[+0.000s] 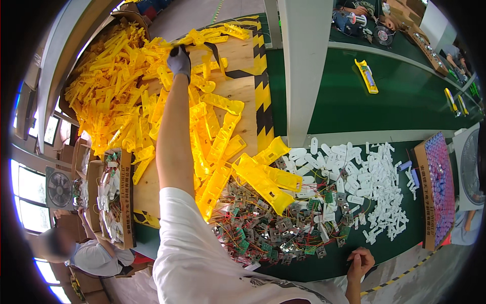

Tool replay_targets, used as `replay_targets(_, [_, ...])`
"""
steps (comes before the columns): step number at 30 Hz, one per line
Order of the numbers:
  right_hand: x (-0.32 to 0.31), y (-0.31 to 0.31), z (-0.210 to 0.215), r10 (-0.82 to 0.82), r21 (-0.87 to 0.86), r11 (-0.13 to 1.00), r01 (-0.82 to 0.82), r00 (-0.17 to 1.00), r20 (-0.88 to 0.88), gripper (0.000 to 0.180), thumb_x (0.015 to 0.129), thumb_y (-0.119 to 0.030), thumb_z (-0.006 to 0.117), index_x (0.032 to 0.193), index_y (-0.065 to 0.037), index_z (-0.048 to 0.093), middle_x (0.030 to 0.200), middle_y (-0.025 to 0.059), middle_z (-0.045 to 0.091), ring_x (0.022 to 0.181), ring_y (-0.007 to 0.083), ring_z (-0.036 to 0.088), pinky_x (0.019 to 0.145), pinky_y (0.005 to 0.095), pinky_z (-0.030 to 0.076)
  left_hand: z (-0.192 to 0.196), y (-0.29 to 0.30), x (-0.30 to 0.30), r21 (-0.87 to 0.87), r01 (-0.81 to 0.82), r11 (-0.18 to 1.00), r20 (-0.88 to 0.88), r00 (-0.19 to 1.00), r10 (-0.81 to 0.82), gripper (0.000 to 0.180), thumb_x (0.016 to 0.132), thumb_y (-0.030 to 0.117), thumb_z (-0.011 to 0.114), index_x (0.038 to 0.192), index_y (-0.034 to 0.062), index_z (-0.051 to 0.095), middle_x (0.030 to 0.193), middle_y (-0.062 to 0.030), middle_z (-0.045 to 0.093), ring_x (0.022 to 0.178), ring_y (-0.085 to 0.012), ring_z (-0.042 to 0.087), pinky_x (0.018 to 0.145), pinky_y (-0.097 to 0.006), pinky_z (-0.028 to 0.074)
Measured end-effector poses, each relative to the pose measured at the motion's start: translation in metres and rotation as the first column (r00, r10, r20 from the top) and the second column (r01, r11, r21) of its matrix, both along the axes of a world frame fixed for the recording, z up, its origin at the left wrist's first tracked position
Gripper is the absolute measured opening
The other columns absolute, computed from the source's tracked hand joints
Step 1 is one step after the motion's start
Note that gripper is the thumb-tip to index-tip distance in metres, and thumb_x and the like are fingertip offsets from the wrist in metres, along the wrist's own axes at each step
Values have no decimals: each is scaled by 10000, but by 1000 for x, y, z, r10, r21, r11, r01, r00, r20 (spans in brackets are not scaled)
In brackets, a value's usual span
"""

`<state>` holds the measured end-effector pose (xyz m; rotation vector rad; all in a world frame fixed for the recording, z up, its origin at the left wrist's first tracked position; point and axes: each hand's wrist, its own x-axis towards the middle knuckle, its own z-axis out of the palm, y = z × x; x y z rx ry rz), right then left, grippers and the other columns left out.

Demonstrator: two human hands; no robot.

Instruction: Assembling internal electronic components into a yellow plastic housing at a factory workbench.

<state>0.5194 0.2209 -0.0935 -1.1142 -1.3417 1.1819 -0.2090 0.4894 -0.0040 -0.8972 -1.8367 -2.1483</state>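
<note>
My left hand point(179, 62), in a grey glove with dark fingertips, reaches far out over the heap of yellow plastic shells point(114, 83). Its fingers are bunched together against the shells; whether one is between them is hidden. Bare and loosely curled, my right hand point(361, 262) is at the near edge of the green table, with nothing visible in it. Closest to it lie small circuit boards point(268, 238) tangled with red and yellow wires. Several long yellow shells point(263, 185) rest partly over the boards. White plastic pieces point(377, 187) are spread beyond the right hand.
A cardboard box of purple-wrapped cylinders point(438, 190) stands at the right beside a fan point(470, 167). An upright grey post point(304, 71) rises between the wooden tabletop and the green belt point(344, 96). Another person point(96, 256) sits at the left near a carton point(124, 197).
</note>
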Motion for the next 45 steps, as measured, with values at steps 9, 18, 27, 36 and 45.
replay_targets(9, [-3, 3, 1, -33, 2, 999, 33, 998, 46, 234, 860, -174, 613, 764, 40, 608, 629, 71, 542, 514, 115, 496, 463, 217, 367, -77, 17, -20, -259, 401, 879, 256, 905, -338, 217, 966, 224, 467, 956, 48, 594, 826, -99, 681, 656, -151, 614, 566, -265, 456])
replay_targets(18, [-9, 2, 5, 23, 10, 1000, -24, 990, 138, 257, 865, -202, 613, 753, 29, 594, 628, 56, 522, 529, 113, 479, 488, 228, 348, -58, 10, 59, -861, -148, 486, -332, 888, -319, 363, 930, 347, 453, 1111, 54, 567, 1059, -222, 636, 997, -390, 594, 851, -469, 460])
replay_targets(27, [-11, 3, 8, 5, 39, 999, -11, 989, 148, 217, 845, -147, 601, 741, 43, 612, 605, 70, 533, 500, 117, 500, 462, 221, 364, -44, -21, 70, -953, -196, 233, -296, 775, -559, 427, 951, 385, 414, 1205, 60, 523, 1120, -245, 604, 1057, -399, 565, 874, -468, 448])
replay_targets(36, [-10, 0, 5, 39, -14, 999, -38, 992, 119, 213, 860, -153, 606, 775, 42, 602, 662, 58, 520, 544, 108, 477, 505, 229, 340, 67, -43, 6, -752, -617, 232, -651, 639, -411, 346, 917, 368, 408, 1098, 126, 574, 1017, -203, 652, 962, -375, 623, 825, -496, 479])
replay_targets(45, [-13, 0, 3, 17, 29, 999, -21, 992, 124, 185, 859, -113, 600, 779, 54, 605, 648, 76, 530, 510, 111, 498, 466, 214, 360, 75, -134, -36, -801, -568, -188, -566, 821, -69, 610, 841, 551, 519, 1226, 84, 593, 1254, -150, 584, 1151, -290, 562, 952, -403, 450])
